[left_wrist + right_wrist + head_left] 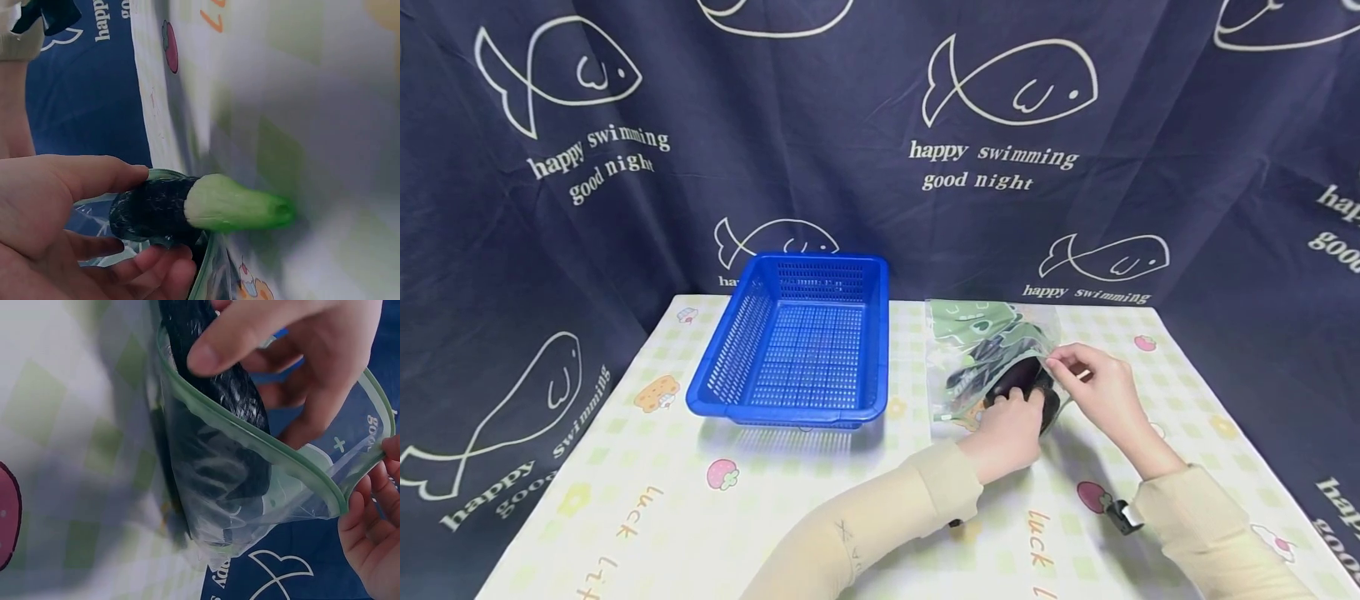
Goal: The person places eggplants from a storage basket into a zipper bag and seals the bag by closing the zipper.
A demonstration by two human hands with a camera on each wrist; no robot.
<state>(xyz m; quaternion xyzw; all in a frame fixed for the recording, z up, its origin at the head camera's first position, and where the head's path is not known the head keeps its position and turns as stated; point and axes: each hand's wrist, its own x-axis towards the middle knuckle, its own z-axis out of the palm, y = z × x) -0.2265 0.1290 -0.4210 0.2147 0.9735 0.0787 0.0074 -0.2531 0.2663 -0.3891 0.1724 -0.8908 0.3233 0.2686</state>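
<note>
A dark eggplant with a pale green stem end [240, 206] lies partly inside a clear zip bag [951, 354] with green print and a green rim. My left hand [1011, 429] reaches in at the bag's mouth and grips the eggplant, thumb on one side and fingers on the other in the left wrist view. The stem end sticks out of the opening. My right hand [1101, 387] pinches the bag's green rim [250, 428] at its right side and holds the mouth apart. Some of the eggplant's dark body is seen through the film.
A blue perforated plastic basket [808, 412] stands left of the bag on the table, with nothing seen inside. The tablecloth [647, 467] is green-checked with printed pictures. A dark blue curtain [865, 108] with fish drawings hangs behind and at the sides.
</note>
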